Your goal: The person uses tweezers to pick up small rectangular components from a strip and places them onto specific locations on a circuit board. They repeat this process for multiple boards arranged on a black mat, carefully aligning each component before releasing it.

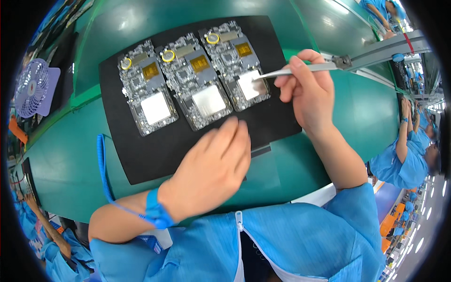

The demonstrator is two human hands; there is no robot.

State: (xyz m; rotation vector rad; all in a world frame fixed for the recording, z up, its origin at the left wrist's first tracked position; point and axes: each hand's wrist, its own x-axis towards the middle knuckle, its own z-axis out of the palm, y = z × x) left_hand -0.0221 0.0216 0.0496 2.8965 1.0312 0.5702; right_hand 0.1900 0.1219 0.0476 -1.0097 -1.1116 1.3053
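Observation:
Three circuit boards lie side by side on a black mat (117, 150): a left board (136, 82), a middle board (177, 73) and a right board (225, 58). Each carries a bright silver plate, an amber patch and a round yellow-rimmed part. Metal tweezers (319, 67) are pinched in my right hand (312, 94), their tips at the silver plate (252, 86) of the right board; contact cannot be told. My left hand (211, 164), slightly blurred, hovers palm down below the middle board, fingers stretched out. Nothing shows in it; its palm is hidden.
A blue wrist strap (154, 207) circles my left wrist, its coiled cord (100, 157) running onto the green table (61, 164). A purple fan (32, 88) stands at far left. A metal bar (390, 50) reaches in at upper right. Co-workers in blue sit at both sides.

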